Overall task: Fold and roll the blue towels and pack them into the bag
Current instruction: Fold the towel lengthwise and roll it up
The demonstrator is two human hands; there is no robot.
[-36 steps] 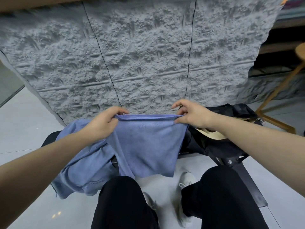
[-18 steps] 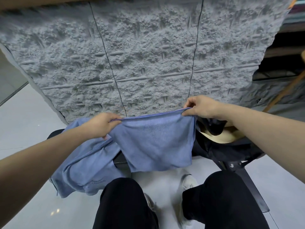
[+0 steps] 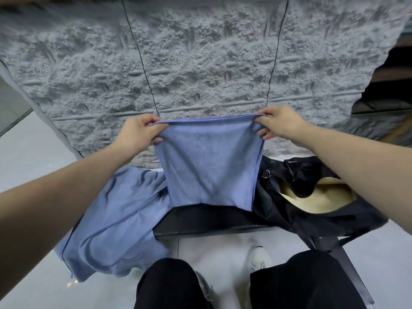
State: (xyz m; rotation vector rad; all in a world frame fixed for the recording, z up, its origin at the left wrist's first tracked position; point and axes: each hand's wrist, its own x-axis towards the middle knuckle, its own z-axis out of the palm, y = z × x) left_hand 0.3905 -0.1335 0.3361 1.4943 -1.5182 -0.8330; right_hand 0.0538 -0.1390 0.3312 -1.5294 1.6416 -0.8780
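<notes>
Centrally, one folded blue terry towel (image 3: 209,166), doubled, hanging flat at mid-frame; upper corners pinched by left hand (image 3: 136,133) and right hand (image 3: 282,123). Lower left: crumpled blue towels (image 3: 116,221) draped over black desk (image 3: 214,221). Right: open black fabric bag (image 3: 296,210), cream lining.

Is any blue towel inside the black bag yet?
No: the bag shows only pale lining; both towels are outside.

A low black bench (image 3: 214,221) stands on the pale tiled floor (image 3: 26,157), with a heap of blue towels (image 3: 116,221) below the left-hand fingers and 1 open black bag (image 3: 312,197) below the right-hand fingers.
</notes>
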